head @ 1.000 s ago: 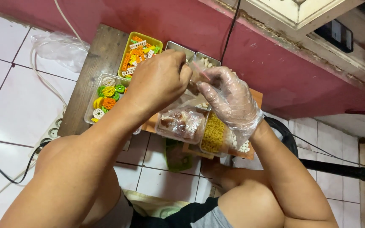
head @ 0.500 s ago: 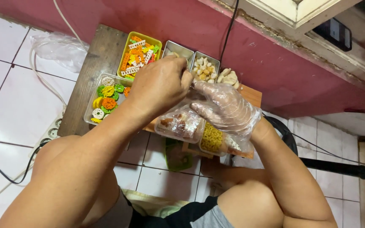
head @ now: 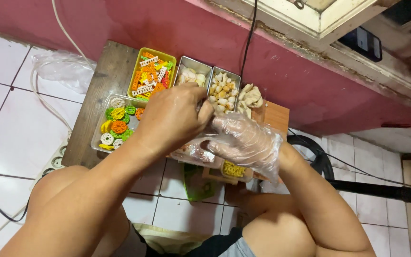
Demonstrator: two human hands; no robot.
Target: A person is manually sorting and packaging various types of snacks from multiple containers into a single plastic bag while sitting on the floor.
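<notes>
A small clear bag (head: pixel 200 145) is held between both hands over the middle of the low wooden desk (head: pixel 103 76). The left hand (head: pixel 172 119) is bare and closed, its fingertips pinched at the bag's upper edge. The right hand (head: pixel 243 140), in a thin plastic glove, is curled against the bag from the other side, fingers bent toward the left hand, so the two hands are kept close together and touching. Whether the bag's mouth is gripped by the gloved fingers cannot be told, since it is hidden behind the left hand.

Something pale and brownish is seen inside the bag, so some filling is judged as done; how full it is cannot be read, and no seal is visible.

The supply is laid out around the hands: a yellow tray (head: pixel 151 76) of coloured stick crackers, a clear tray (head: pixel 115 124) of coloured wheel crackers, two metal tins (head: pixel 208 81) of pale pieces, a loose pile (head: pixel 250 97) beside them, and a tub of yellow noodles (head: pixel 234 169) just under the right hand. All are seen well stocked.
</notes>
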